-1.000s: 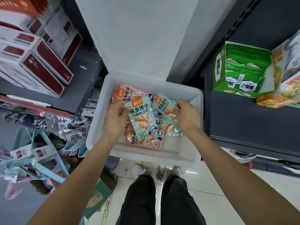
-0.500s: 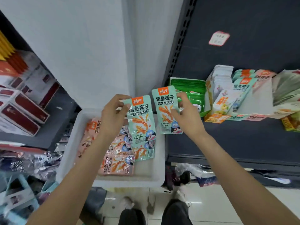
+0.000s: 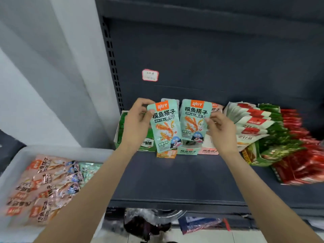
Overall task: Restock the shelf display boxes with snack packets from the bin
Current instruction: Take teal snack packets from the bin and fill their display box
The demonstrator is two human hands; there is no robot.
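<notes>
My left hand (image 3: 137, 125) grips a mint-green snack packet (image 3: 164, 127) by its left edge. My right hand (image 3: 221, 129) pinches a second mint-green packet (image 3: 194, 120) by its right edge. Both packets are upright, side by side, held in front of the mint and pink display boxes (image 3: 198, 151) on the dark shelf (image 3: 175, 179). The white bin (image 3: 57, 149) at lower left holds several pink packets (image 3: 47, 186) and a few mint ones.
A green display box (image 3: 122, 130) stands left of the held packets, behind my left hand. Right of them are fanned white, green and red packets (image 3: 284, 137) in boxes. A price label (image 3: 150, 75) sticks on the shelf's back panel. More goods lie under the shelf.
Both hands lifted the two mint packets out of the bin and carried them up and right to the shelf. The view swung from the bin to the shelf.
</notes>
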